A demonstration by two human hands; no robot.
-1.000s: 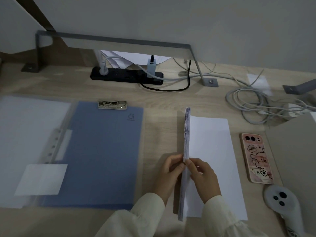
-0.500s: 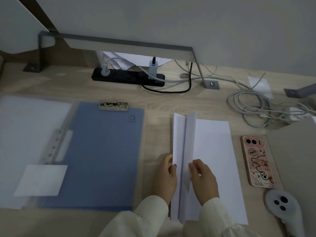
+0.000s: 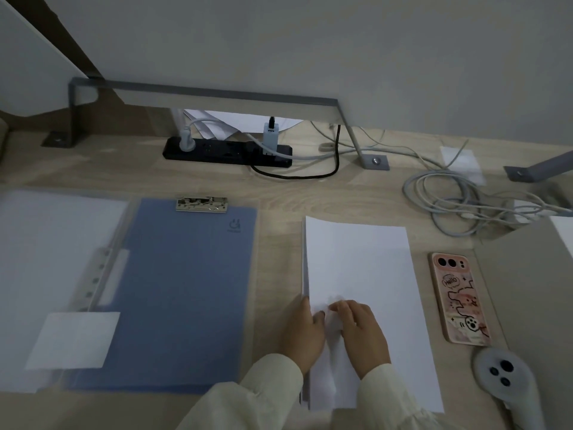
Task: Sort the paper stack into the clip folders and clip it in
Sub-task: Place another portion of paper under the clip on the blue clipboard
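The paper stack (image 3: 356, 268) lies flat on the wooden desk (image 3: 279, 193), to the right of the blue clip folder (image 3: 179, 290) and apart from it, with a strip of bare desk between them. None of it is in the folder yet.

Both hands are at the near end of the stack. The right hand (image 3: 362, 335) lies on the top sheet with its fingers stretched out and pressing down. The left hand (image 3: 302, 333) sits over the stack's left edge, but the fingertips are blurred and I cannot tell whether they pinch the edge or only rest there. The paper looks slightly rumpled between the two hands.

The folder lies open, its transparent cover (image 3: 62, 274) spread to the left and its metal clip (image 3: 201, 204) at the far edge, closed on nothing.

As I see it, the job now is to get the sheets square before they travel. I'd keep the flat palm holding the pile and work the other hand's thumb under the left edge so the whole pile lifts as one. The far edge should lead towards the clip. The pink-cased phone (image 3: 459, 297) lies just beside the stack on the right, so the carry should go leftwards, away from it.
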